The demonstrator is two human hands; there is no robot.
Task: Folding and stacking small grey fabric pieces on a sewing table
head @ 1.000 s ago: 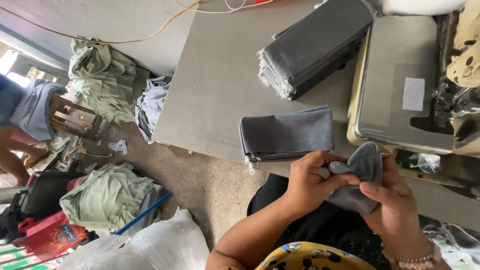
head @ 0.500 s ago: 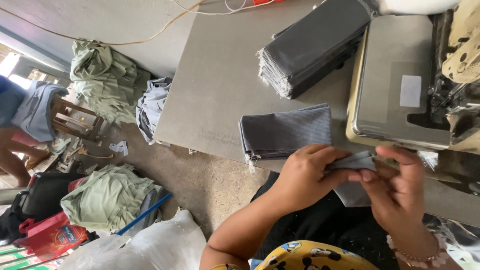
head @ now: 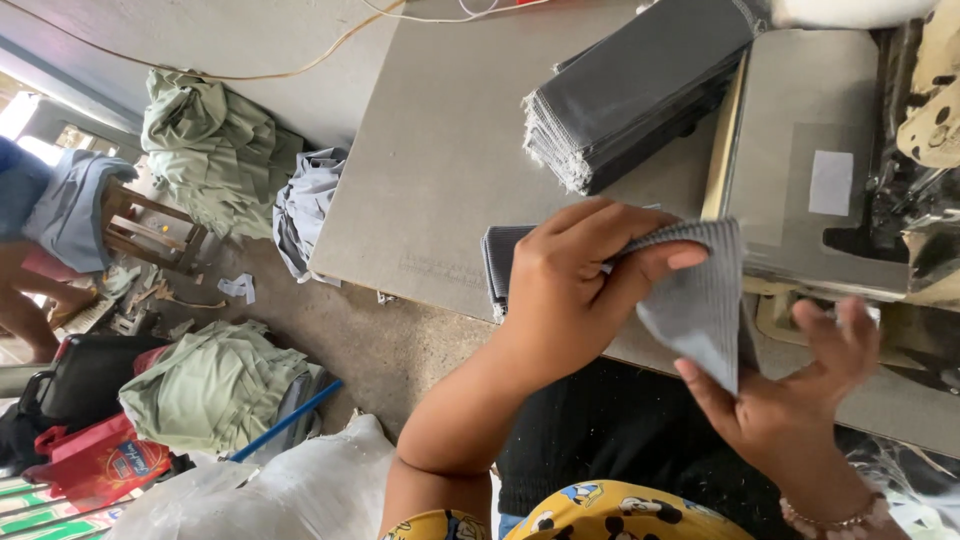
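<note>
My left hand [head: 575, 290] pinches a small grey ribbed fabric piece [head: 700, 300] by its top edge, so it hangs flat over the table's near edge. My right hand [head: 795, 395], with a beaded bracelet at the wrist, is below it with fingers spread; the thumb and palm touch the piece's lower corner. Behind my left hand a short stack of the same grey pieces [head: 495, 265] lies on the grey table [head: 450, 150]. A taller stack of dark grey pieces [head: 640, 100] sits further back.
A sewing machine [head: 830, 150] stands at the right. On the floor at the left are green fabric heaps [head: 215, 385], a grey cloth [head: 305, 205], a wooden stool [head: 145, 230], bags [head: 95, 465], a white plastic sack [head: 290, 490] and another person's legs [head: 30, 300].
Both hands were bunched around the grey piece near my lap. My left hand has since raised it and spread it flat, and my right hand has let go and spread its fingers.
</note>
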